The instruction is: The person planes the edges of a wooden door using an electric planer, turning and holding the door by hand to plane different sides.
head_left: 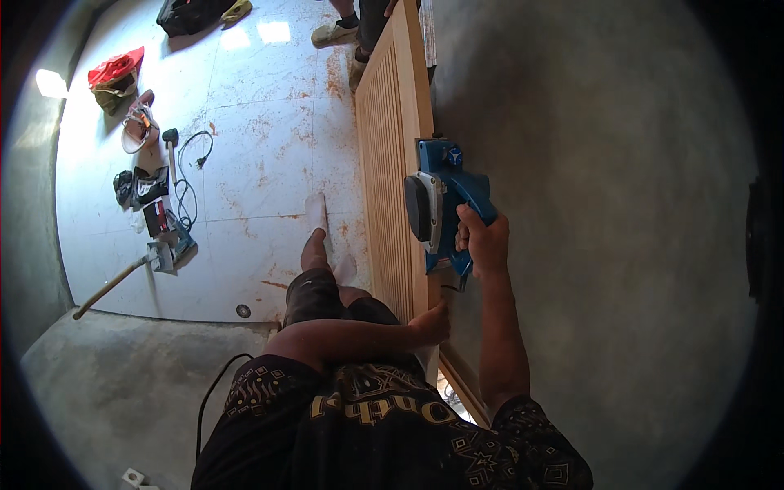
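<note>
A slatted wooden door [384, 188] stands on its side, its long narrow edge up, running away from my body beside a grey wall. A blue electric planer [449, 175] rests on that edge. My right hand [483, 241] has its fingers wrapped round the planer's handle. My left hand [429, 325] reaches across my body to the near end of the door and holds its edge; some of its fingers are hidden. A black cord runs near the planer and door.
Another person's legs [351, 37] stand at the door's far end. Tiled flooring [253, 163] with wood shavings holds a mallet [170, 140], an axe-like tool [114, 286], power tools [175, 241], cords, red cloth [114, 69] and a black bag [184, 16]. A grey wall [604, 204] borders the right.
</note>
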`<action>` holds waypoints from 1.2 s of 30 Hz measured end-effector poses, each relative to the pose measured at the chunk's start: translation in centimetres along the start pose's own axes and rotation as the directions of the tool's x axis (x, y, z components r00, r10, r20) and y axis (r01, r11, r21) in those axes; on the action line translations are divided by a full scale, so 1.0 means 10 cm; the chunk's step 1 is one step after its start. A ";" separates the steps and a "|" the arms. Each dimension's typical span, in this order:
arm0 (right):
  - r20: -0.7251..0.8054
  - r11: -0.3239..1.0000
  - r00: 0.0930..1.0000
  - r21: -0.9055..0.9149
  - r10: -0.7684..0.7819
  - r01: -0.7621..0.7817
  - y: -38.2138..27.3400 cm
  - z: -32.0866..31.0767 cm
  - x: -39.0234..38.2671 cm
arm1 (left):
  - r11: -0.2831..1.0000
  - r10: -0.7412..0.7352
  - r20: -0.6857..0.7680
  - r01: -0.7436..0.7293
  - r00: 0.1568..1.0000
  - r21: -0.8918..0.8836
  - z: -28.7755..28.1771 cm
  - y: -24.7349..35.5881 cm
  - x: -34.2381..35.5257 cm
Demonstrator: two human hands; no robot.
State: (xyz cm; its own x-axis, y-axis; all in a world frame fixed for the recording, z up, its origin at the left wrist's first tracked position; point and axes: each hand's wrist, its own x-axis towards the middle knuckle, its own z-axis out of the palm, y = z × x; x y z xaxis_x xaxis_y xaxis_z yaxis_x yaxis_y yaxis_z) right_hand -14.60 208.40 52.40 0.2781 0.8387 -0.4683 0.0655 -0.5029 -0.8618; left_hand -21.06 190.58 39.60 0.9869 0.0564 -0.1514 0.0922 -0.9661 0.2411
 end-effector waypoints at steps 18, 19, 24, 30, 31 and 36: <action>-0.047 0.999 0.999 0.034 0.011 -0.010 -0.96 0.82 1.84 | 0.995 0.088 -0.115 -0.082 0.989 0.052 -0.28 -2.15 -0.26; -0.047 0.999 0.999 0.031 0.014 -0.012 -1.08 0.90 2.00 | 0.996 0.085 -0.102 -0.081 0.991 0.048 -0.34 -2.36 -0.27; -0.039 1.000 0.999 0.021 0.017 -0.016 -1.56 1.20 2.70 | 0.998 0.051 -0.110 -0.048 0.993 0.034 -0.58 -3.31 -0.34; -0.064 0.999 0.997 0.015 0.045 -0.044 -1.90 1.38 3.13 | 0.998 0.061 -0.157 -0.064 0.986 -0.011 -0.78 -3.92 -0.42; -0.063 0.999 0.997 0.016 0.049 -0.048 -1.88 1.38 3.14 | 0.996 0.083 -0.168 -0.088 0.982 -0.025 -0.79 -3.95 -0.45; -0.081 0.996 0.996 0.075 0.048 -0.042 -1.80 1.36 2.97 | 0.986 0.141 -0.136 -0.151 0.981 -0.068 -0.77 -3.87 -0.57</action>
State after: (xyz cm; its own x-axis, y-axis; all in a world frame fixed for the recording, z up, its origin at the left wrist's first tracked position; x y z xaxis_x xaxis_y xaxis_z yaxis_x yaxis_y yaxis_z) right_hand -20.53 245.20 51.32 0.3578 0.7939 -0.4916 -0.0185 -0.5203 -0.8538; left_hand -29.25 229.57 38.50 0.9988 -0.0467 0.0154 -0.0492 -0.9440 0.3262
